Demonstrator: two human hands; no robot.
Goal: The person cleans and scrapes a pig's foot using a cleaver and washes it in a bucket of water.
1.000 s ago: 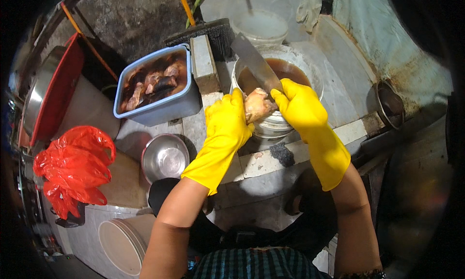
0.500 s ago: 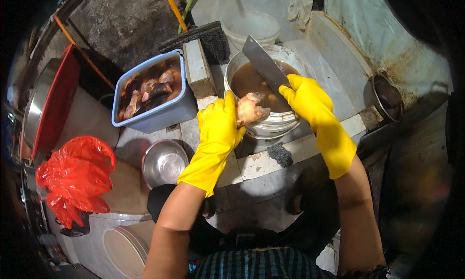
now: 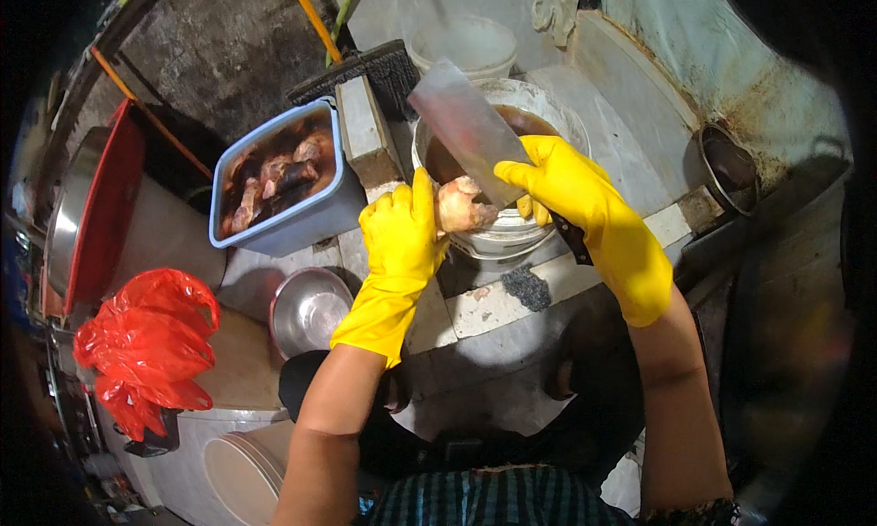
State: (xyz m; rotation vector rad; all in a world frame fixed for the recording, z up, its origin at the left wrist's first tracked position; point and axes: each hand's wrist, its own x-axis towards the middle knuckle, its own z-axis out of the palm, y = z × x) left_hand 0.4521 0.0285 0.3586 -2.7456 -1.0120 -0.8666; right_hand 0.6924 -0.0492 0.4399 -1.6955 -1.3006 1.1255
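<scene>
Yellow rubber gloves cover both my hands. My left hand (image 3: 399,229) is closed round a pale, knobbly piece of meat (image 3: 463,208) at the near-left rim of a white bucket (image 3: 575,128). Brown liquid shows inside the bucket. My right hand (image 3: 585,206) grips a cleaver by its dark handle, part of which shows below the fingers. The broad cleaver blade (image 3: 461,119) slants over the bucket, its lower part beside the meat. Whether the edge touches the meat I cannot tell.
A blue tub (image 3: 311,220) at left holds dark liquid and meat pieces. Nearer lie a metal bowl (image 3: 311,311), a red plastic bag (image 3: 151,339) and a beige bucket (image 3: 242,476). A dark scouring pad (image 3: 526,288) rests on the tiled ledge. Behind stands another white bucket (image 3: 466,46).
My right hand has brought the cleaver left and turned it, so the blade's flat face shows and its lower end is nearer the meat. My left hand keeps its hold.
</scene>
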